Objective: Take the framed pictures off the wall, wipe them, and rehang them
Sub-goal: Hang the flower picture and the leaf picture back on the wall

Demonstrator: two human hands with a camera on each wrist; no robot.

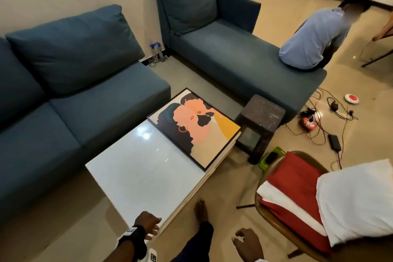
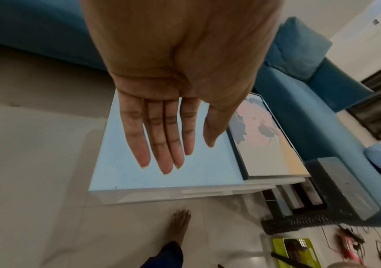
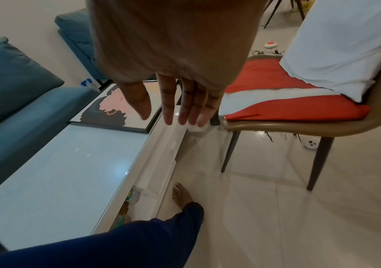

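Observation:
A black-framed picture [image 1: 194, 128] of orange and dark shapes lies flat on the far end of the white glossy coffee table [image 1: 138, 172]. It also shows in the left wrist view as the picture [image 2: 267, 137] and in the right wrist view as the picture [image 3: 116, 108]. My left hand [image 1: 148, 226] hovers over the table's near corner, fingers [image 2: 162, 145] straight and empty. My right hand [image 1: 246, 242] hangs over the floor beside the chair, fingers [image 3: 185, 108] relaxed, holding nothing.
A chair [image 1: 276, 215] at the right carries red and white folded cloths [image 1: 350, 198]. A blue sofa [image 1: 63, 91] wraps the left and back. A person [image 1: 314, 38] sits on its far end. A dark stool [image 1: 259, 123], cables [image 1: 323, 125] and spray bottles [image 1: 156, 54] stand on the floor.

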